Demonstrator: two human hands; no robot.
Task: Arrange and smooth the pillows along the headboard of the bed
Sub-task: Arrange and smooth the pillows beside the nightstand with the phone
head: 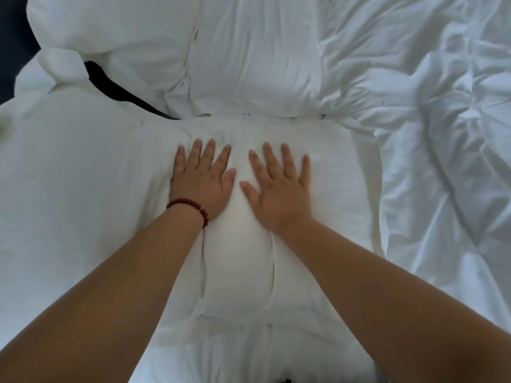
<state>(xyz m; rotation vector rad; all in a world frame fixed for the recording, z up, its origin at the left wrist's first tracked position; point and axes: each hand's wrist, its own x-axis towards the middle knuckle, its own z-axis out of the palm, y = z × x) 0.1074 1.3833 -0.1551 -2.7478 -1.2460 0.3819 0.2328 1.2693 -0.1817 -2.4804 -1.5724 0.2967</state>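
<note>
A white pillow [237,244] lies in the middle of the view, running from its far edge down toward me. Both palms press flat on its upper half with fingers spread. My left hand [203,178], with a red bead bracelet at the wrist, lies left of the centre bulge. My right hand [279,189] lies just to the right of it. A second white pillow [257,56] lies beyond the first. Another pillow [110,31] sits at the upper left, and a large one [69,175] lies to the left.
A crumpled white duvet [437,120] covers the bed on the right. A dark gap [116,87] shows between the pillows at upper left, and a dark headboard or wall [12,45] runs along the left edge.
</note>
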